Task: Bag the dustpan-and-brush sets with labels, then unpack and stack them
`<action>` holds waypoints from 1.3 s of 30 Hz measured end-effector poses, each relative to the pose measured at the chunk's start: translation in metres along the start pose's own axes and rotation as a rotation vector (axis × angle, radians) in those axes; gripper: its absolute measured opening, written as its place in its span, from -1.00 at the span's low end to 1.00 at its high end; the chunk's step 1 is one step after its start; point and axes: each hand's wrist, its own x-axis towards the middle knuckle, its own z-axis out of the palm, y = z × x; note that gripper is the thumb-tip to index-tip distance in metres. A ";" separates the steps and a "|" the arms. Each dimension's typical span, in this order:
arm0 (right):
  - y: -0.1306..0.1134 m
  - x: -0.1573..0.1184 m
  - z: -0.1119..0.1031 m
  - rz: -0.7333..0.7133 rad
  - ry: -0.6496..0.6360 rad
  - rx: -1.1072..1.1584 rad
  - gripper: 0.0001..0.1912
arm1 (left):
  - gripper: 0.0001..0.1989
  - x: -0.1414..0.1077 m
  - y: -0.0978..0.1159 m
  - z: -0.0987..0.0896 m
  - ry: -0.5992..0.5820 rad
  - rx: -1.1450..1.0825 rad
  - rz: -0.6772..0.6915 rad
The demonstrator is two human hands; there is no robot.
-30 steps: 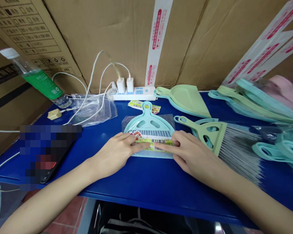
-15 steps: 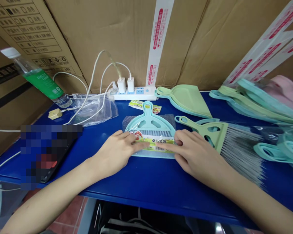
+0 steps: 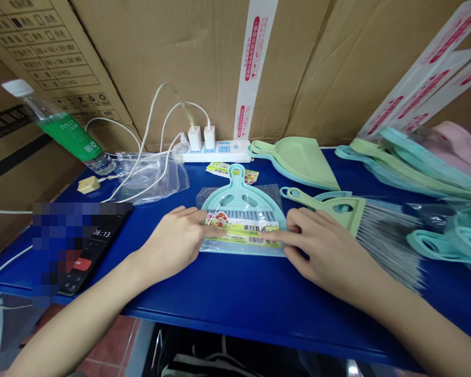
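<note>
Bagged set: a teal dustpan and brush [image 3: 241, 199] are sealed in a clear plastic bag, with a printed green-and-yellow label [image 3: 241, 234] laid across the lower part. The set is laid flat on the blue bench [image 3: 227, 288], near its front edge.

Left hand [image 3: 176, 243]: it is held open and laid over the left side of the set, with the fingers spread and the fingertips placed on the label. Nothing is clasped.

Right hand [image 3: 322, 246]: it is held open and laid over the right side of the set, with the extended fingers [image 3: 282, 236] placed on the label's right end. Nothing is clasped.

Right of the set: a green hand brush [image 3: 337, 211] with grey bristles is laid just beside the bag, partly over a teal piece. Further right, stacks of teal, green and pink dustpans [image 3: 419, 167] are piled.

Behind the set: a green dustpan [image 3: 298, 159] is nested on a teal one. A small printed card [image 3: 231, 173] is laid just beyond the handle. A white power strip [image 3: 215, 151] with two plugged-in chargers is placed further back, against cardboard boxes [image 3: 180, 63].

Left of the set: a loose plastic bag [image 3: 153, 178], white cables [image 3: 147, 125], a green-labelled water bottle [image 3: 63, 128] and a partly blurred phone [image 3: 92, 251] showing 06:13 are found.
</note>
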 end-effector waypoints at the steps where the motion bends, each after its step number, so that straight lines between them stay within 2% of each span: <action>1: 0.000 0.000 0.000 -0.001 0.000 0.000 -0.59 | -0.44 -0.001 -0.001 -0.001 -0.001 0.000 -0.004; 13: 0.003 0.001 -0.006 0.041 0.007 0.058 -0.63 | -0.37 -0.010 -0.012 -0.007 0.006 -0.002 -0.036; 18: 0.005 0.000 -0.008 0.047 0.016 0.036 -0.64 | -0.40 -0.012 -0.015 -0.009 0.020 -0.015 -0.050; 25: 0.010 -0.002 -0.011 0.062 -0.028 0.026 -0.66 | -0.48 -0.012 -0.019 -0.010 0.063 -0.028 -0.081; 39: 0.007 0.001 -0.011 0.117 -0.071 0.054 -0.78 | -0.44 -0.013 -0.017 -0.010 0.060 -0.059 -0.123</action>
